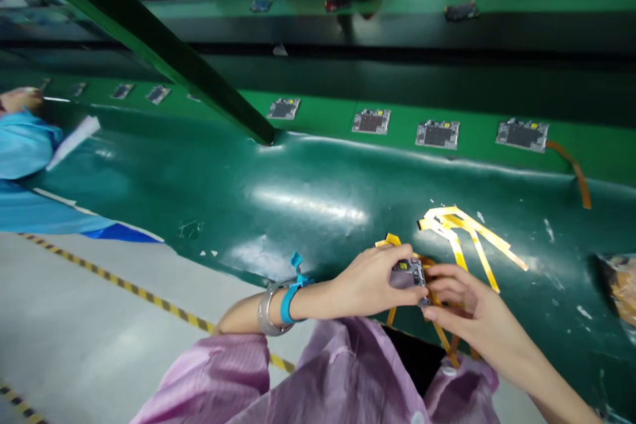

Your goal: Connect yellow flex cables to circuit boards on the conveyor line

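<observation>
My left hand (370, 283) grips a small circuit board (413, 267) between thumb and fingers, close to my body over the table's front edge. The board is tilted, and a yellow square shows on it. At the board's right edge is my right hand (460, 301), its fingers curled around an orange ribbon cable (441, 334), its thumb at the board's lower corner. My fingers partly hide the cable, and whether it joins the board cannot be seen. Several loose orange ribbon cables (470, 228) lie on the green table (318, 175) just beyond my hands.
Several circuit boards (437, 135) sit in a row on a green strip behind the table; the rightmost board (523, 134) has an orange cable. A slanted green post (199, 73) stands left. A plastic bag (619, 288) lies right. Another person's blue sleeve (27, 142) is at far left.
</observation>
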The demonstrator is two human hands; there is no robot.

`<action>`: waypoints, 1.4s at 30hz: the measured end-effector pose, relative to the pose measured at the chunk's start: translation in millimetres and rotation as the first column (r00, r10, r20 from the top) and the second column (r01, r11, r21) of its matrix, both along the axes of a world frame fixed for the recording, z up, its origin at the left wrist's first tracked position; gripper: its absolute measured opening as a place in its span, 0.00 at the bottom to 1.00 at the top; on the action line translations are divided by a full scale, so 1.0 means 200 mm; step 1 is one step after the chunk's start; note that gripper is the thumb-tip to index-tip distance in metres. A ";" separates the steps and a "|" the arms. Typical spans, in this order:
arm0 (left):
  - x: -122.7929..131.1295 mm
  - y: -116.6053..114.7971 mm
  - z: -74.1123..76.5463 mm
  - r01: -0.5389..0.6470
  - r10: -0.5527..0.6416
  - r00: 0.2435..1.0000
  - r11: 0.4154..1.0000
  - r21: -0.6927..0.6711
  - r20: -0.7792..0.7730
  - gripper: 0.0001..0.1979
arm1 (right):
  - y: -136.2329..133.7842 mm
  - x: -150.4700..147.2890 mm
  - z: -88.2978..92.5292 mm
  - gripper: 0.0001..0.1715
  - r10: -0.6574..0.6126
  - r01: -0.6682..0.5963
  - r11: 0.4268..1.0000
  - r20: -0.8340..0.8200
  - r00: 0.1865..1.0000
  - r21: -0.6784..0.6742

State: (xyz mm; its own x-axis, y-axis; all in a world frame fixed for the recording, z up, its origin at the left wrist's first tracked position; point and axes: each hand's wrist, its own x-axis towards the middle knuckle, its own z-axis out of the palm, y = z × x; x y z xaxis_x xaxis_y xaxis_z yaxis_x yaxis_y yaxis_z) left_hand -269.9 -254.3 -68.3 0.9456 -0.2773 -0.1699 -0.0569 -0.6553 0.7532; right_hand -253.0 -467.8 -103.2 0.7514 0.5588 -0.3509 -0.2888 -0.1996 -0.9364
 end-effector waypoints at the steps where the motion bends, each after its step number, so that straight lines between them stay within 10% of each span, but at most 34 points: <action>1: 0.02 0.00 0.02 0.014 -0.014 1.000 1.000 -0.024 0.008 0.13 | -0.01 0.02 -0.01 0.20 -0.011 0.011 1.000 0.024 1.000 0.007; 6: 0.36 0.02 0.08 0.088 -0.073 0.993 0.979 -0.183 0.088 0.19 | -0.10 0.15 -0.04 0.20 -0.167 0.168 0.986 0.109 0.980 -0.002; 10: 0.85 0.07 0.10 -0.085 0.005 0.884 0.985 0.151 0.467 0.18 | -0.17 0.24 -0.06 0.25 -0.315 0.315 0.949 0.089 0.945 0.013; 14: 1.22 0.03 0.07 -0.071 -0.052 0.880 0.968 0.239 0.473 0.36 | -0.22 0.28 -0.03 0.26 -0.392 0.388 0.919 0.050 0.919 0.069; 22: 1.45 -0.16 0.05 -0.135 0.038 0.925 0.963 0.234 0.378 0.37 | -0.22 0.40 0.13 0.22 -0.497 0.469 0.864 0.165 0.852 0.183; 27: 1.29 0.05 0.21 -0.243 0.219 0.850 0.970 -0.013 0.479 0.16 | -0.15 0.80 0.28 0.15 -0.549 0.482 0.835 0.338 0.764 0.267; 33: 0.66 0.36 0.26 -0.265 0.352 0.865 0.926 -0.269 0.358 0.21 | -0.07 1.21 0.35 0.08 -0.434 0.491 0.867 0.605 0.667 0.081; 37: 0.25 0.41 0.17 -0.257 0.298 0.948 0.924 -0.285 0.112 0.16 | -0.01 0.99 0.23 0.03 -0.275 0.483 0.876 0.807 0.522 -0.014; 42: -0.01 0.37 0.02 -0.290 0.279 0.957 0.916 -0.277 -0.080 0.16 | 0.17 0.42 0.01 0.03 0.212 0.069 0.956 0.834 0.509 -0.285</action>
State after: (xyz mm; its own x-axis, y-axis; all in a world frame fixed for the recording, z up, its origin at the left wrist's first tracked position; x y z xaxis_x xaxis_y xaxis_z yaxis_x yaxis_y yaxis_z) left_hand -272.5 -179.8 -63.9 0.9862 -0.0388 -0.1612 0.1326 -0.3990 0.9073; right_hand -168.3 -432.8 -100.4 0.7221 0.6222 0.3023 0.6427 -0.4418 -0.6259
